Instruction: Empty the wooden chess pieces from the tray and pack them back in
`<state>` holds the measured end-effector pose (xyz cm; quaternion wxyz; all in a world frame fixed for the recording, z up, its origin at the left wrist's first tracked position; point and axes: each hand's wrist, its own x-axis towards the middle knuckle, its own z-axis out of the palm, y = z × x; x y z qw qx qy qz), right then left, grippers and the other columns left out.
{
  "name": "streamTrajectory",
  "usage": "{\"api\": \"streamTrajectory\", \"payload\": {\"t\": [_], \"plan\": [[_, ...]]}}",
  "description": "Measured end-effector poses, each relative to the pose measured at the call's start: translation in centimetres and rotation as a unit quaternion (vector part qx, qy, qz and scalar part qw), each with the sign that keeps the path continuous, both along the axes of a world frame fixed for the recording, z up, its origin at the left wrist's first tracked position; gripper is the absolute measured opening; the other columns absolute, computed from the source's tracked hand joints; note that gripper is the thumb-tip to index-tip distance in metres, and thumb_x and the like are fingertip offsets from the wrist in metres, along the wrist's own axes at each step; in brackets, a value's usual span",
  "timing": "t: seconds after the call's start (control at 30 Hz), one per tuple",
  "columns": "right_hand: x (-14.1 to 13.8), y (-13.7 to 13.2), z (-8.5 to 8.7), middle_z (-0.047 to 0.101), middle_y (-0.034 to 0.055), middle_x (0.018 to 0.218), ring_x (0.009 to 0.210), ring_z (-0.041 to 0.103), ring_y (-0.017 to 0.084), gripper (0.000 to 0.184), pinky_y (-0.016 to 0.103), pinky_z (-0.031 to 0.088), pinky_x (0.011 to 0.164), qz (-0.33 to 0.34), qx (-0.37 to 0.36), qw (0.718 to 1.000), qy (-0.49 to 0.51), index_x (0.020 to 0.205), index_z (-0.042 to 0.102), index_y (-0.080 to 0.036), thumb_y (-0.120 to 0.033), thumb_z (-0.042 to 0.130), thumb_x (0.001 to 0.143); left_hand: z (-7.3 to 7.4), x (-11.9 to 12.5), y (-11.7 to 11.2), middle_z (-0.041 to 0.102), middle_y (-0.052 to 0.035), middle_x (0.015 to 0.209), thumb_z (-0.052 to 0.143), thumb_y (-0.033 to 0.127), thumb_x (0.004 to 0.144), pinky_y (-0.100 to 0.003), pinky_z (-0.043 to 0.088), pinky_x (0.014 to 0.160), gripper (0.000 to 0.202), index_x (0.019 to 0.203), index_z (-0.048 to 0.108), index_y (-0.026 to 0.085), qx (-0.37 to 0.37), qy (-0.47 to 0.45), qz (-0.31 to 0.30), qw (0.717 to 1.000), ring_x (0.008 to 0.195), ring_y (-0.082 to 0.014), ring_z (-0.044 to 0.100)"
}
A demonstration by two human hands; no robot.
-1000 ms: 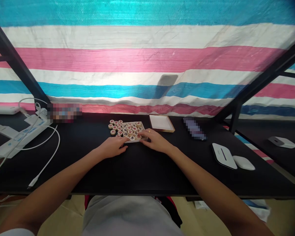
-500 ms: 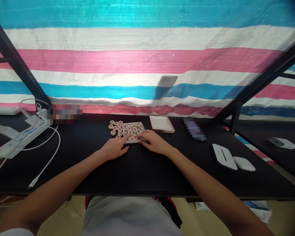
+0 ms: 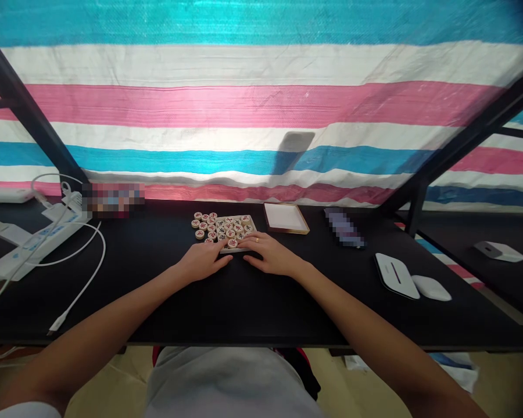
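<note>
Your left grip (image 3: pixel 206 260) flat on desk (image 3: pixel 157 284), fingers slack, holding nothing. Fingertips touch near edge of box (image 3: pixel 227 250) of chess discs. Your right grip (image 3: pixel 268 255) likewise loose, fingers over box's near right corner. Loose discs (image 3: pixel 201 224) just beyond left grip, lid (image 3: pixel 286 218) beyond right grip.

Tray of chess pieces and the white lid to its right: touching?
Apart. The head view shows a strip of bare black table between the tray and the lid.
</note>
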<state>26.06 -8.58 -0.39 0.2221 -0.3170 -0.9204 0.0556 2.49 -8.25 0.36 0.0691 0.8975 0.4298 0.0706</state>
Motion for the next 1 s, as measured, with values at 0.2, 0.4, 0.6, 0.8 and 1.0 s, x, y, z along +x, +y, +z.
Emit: {"api": "streamTrajectory", "payload": {"t": [0.2,0.4,0.6,0.8,1.0], "plan": [[-0.1,-0.2,0.0,0.064,0.0075,0.121,0.115,0.054,0.025,0.035,0.046,0.045,0.099,0.012,0.005,1.000,0.002,0.124,0.057,-0.022,-0.026,0.054,0.089,-0.1,-0.1,0.3,0.069,-0.0033,0.083,0.044,0.041,0.092,-0.024,0.041,0.062,0.042,0.129,0.052,0.021,-0.013,-0.023,0.021,0.999,0.075,-0.0189,0.065],[-0.3,-0.3,0.1,0.063,0.0081,0.123,0.115,0.056,0.024,0.039,0.045,0.045,0.100,0.026,-0.006,1.000,0.006,0.126,0.056,-0.023,-0.024,0.056,0.088,-0.6,-0.2,0.9,0.069,-0.0005,0.078,0.047,0.035,0.092,-0.023,0.041,0.064,0.038,0.127,0.056,0.022,-0.016,-0.057,0.033,0.998,0.073,-0.0161,0.064],[-0.3,-0.6,0.5,0.063,0.0083,0.123,0.115,0.056,0.023,0.032,0.046,0.043,0.102,0.040,-0.021,0.999,0.020,0.116,0.060,-0.022,-0.017,0.054,0.085,-0.5,-0.3,0.9,0.068,0.0014,0.075,0.050,0.036,0.091,-0.022,0.042,0.064,0.036,0.124,0.057,0.025,-0.015,-0.074,0.047,0.996,0.072,-0.0153,0.065],[-0.5,-1.0,1.0,0.060,0.0088,0.129,0.117,0.054,0.023,0.026,0.047,0.043,0.102,0.045,-0.038,0.998,0.013,0.109,0.061,-0.022,-0.017,0.055,0.084,0.0,-0.3,0.7,0.065,0.0030,0.069,0.050,0.039,0.089,-0.023,0.040,0.059,0.032,0.116,0.058,0.024,-0.010,-0.080,0.069,0.994,0.068,-0.0156,0.064],[-0.6,-1.0,0.8,0.058,0.0102,0.129,0.115,0.055,0.024,0.022,0.045,0.044,0.101,0.042,-0.025,0.999,0.003,0.107,0.062,-0.021,-0.020,0.056,0.085,0.6,-0.3,0.5,0.062,0.0035,0.065,0.051,0.042,0.086,-0.024,0.037,0.057,0.029,0.105,0.058,0.020,0.019,-0.076,0.073,0.994,0.063,-0.0149,0.061]]}}
